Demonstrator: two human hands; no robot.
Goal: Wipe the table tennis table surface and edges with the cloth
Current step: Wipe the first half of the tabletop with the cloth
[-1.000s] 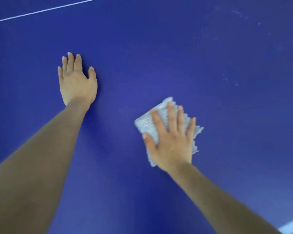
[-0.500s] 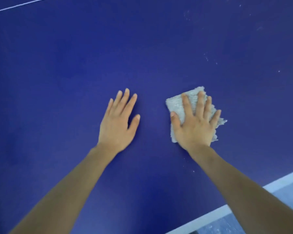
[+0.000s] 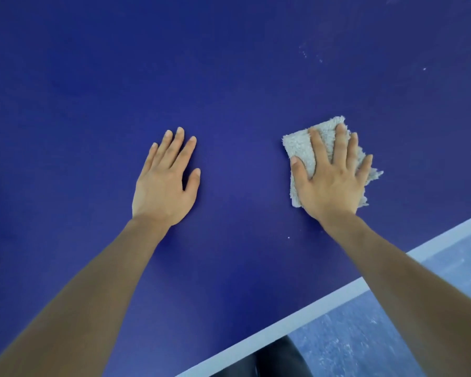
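The dark blue table tennis table [image 3: 229, 77] fills most of the view. A folded, fluffy grey-white cloth [image 3: 301, 151] lies flat on it at centre right. My right hand [image 3: 332, 180] presses down on the cloth with straight, spread fingers and covers most of it. My left hand [image 3: 165, 183] rests flat on the bare table surface to the left of the cloth, fingers straight, holding nothing.
The table's white edge line [image 3: 305, 314] runs diagonally across the lower right. Beyond it lies a blue-grey speckled floor [image 3: 365, 344], and something dark [image 3: 280, 360] shows just below the edge. A few pale specks [image 3: 305, 54] sit on the table at upper right.
Both hands have come back toward the near edge of the table. My right hand slid the cloth rightward with it. More of the white edge and floor shows now.
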